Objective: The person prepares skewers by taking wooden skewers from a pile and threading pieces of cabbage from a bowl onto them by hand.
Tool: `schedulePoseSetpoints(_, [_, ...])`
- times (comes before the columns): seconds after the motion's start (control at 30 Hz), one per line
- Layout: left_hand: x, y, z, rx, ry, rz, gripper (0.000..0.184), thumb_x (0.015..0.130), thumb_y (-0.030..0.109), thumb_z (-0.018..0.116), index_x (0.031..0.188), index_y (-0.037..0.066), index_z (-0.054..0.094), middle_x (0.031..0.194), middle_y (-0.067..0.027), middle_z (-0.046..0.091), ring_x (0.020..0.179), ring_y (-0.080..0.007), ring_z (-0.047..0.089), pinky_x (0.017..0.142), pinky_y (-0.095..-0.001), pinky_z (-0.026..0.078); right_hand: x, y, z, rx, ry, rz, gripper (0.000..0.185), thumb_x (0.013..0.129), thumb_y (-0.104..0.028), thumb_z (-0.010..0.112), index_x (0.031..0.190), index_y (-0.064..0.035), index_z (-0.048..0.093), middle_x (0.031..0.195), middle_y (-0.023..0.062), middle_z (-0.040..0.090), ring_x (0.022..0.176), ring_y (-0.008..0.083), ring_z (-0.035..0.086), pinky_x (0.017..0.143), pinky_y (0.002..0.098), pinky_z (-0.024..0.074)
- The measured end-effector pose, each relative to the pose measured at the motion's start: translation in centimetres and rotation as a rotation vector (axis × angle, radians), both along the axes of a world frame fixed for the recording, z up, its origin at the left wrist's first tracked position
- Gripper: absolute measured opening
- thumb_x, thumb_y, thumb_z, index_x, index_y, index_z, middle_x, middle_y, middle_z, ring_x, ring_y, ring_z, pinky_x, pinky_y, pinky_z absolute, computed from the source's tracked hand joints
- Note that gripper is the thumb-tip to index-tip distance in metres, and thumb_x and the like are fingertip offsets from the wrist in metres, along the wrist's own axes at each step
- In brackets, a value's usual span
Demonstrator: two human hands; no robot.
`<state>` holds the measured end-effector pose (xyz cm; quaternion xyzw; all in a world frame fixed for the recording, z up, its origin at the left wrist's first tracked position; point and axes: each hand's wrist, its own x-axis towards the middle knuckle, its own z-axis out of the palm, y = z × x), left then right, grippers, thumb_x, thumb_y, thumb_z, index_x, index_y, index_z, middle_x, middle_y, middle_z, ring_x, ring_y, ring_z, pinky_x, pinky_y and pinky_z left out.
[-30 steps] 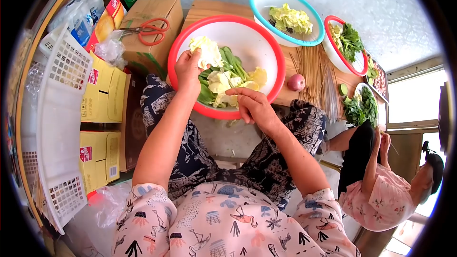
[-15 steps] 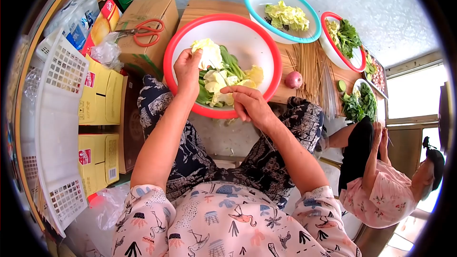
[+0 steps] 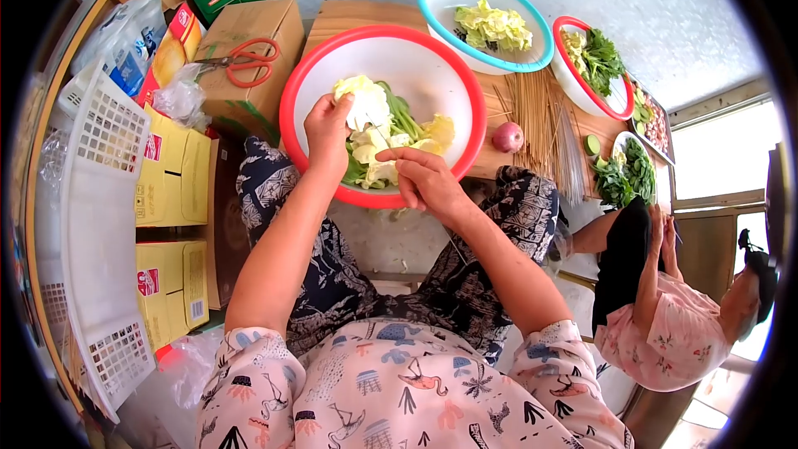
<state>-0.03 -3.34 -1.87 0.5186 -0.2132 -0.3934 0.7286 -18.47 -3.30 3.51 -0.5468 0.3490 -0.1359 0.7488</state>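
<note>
My left hand (image 3: 329, 135) pinches a pale yellow-green cabbage leaf (image 3: 362, 100) over the left part of a red-rimmed white basin (image 3: 301, 91). Close to the basin's near rim, my right hand (image 3: 426, 176) is closed, thumb and index finger together. A thin skewer (image 3: 460, 251) appears to run through its grip, its end showing below the wrist; most of it is hidden. Inside the basin lie more cabbage pieces (image 3: 384, 150) and green leafy stalks (image 3: 403, 116).
Right of the basin are a red onion (image 3: 508, 137), bundled bamboo skewers (image 3: 536, 125), a blue-rimmed basin (image 3: 426, 2) and a smaller red-rimmed basin (image 3: 573, 91) of greens. Scissors (image 3: 245, 62) lie on a cardboard box (image 3: 283, 25) at left. Another person (image 3: 665, 333) sits at right.
The view has shifted slightly, moving the basins and onion a little left. Both hands keep nearly the same pose, the left still on the cabbage leaf.
</note>
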Motion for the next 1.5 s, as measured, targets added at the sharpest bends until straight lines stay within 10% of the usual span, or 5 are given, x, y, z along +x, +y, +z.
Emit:
schedulePoseSetpoints(0.13, [0.5, 0.1, -0.1, 0.027, 0.27, -0.042, 0.019, 0.086, 0.011, 0.06, 0.1, 0.0, 0.052, 0.088, -0.0066, 0.06, 0.074, -0.013, 0.061, 0.062, -0.0273, 0.054, 0.1, 0.0, -0.4, -0.067, 0.059, 0.01, 0.032, 0.093, -0.013, 0.036, 0.116, -0.0019, 0.055, 0.05, -0.0025, 0.043, 0.042, 0.0052, 0.036, 0.042, 0.0199, 0.0282])
schedulePoseSetpoints(0.7, [1.1, -0.3, 0.2, 0.256, -0.532, -0.155, 0.039, 0.081, 0.023, 0.071, 0.111, 0.003, 0.056, 0.089, -0.0042, 0.061, 0.076, -0.0107, 0.059, 0.062, -0.024, 0.049, -0.6, -0.5, -0.9, -0.106, 0.096, -0.051, 0.033, 0.09, -0.011, 0.037, 0.115, 0.0008, 0.055, 0.05, -0.0028, 0.043, 0.043, 0.0059, 0.038, 0.042, 0.021, 0.0286])
schedulePoseSetpoints(0.9, [0.3, -0.3, 0.1, 0.1, -0.208, -0.308, 0.053, 0.077, 0.024, 0.074, 0.12, 0.003, 0.05, 0.102, -0.0112, 0.06, 0.093, -0.0148, 0.058, 0.08, -0.026, 0.047, -0.7, -0.4, -0.9, -0.109, 0.066, -0.079, 0.034, 0.091, -0.011, 0.036, 0.116, 0.0008, 0.055, 0.051, -0.0029, 0.043, 0.043, 0.0057, 0.038, 0.042, 0.0203, 0.0293])
schedulePoseSetpoints(1.1, [-0.6, 0.3, -0.2, 0.061, -0.469, -0.454, 0.062, 0.074, 0.017, 0.075, 0.127, 0.004, 0.045, 0.108, -0.0122, 0.056, 0.097, -0.0183, 0.056, 0.084, -0.0282, 0.046, -1.1, -0.8, -0.4, -0.084, 0.009, -0.113, 0.032, 0.093, -0.014, 0.037, 0.116, 0.0, 0.055, 0.05, -0.0013, 0.044, 0.041, 0.0066, 0.038, 0.04, 0.0207, 0.03])
schedulePoseSetpoints(1.5, [-0.4, 0.0, -1.2, 0.207, -0.156, -0.284, 0.028, 0.082, 0.012, 0.064, 0.108, 0.005, 0.059, 0.094, -0.0031, 0.062, 0.077, -0.009, 0.06, 0.065, -0.0228, 0.05, -0.9, -0.5, -0.2, -0.031, -0.041, -0.054, 0.034, 0.094, -0.014, 0.034, 0.119, -0.0007, 0.053, 0.051, -0.0019, 0.043, 0.042, 0.0061, 0.035, 0.042, 0.0196, 0.0291])
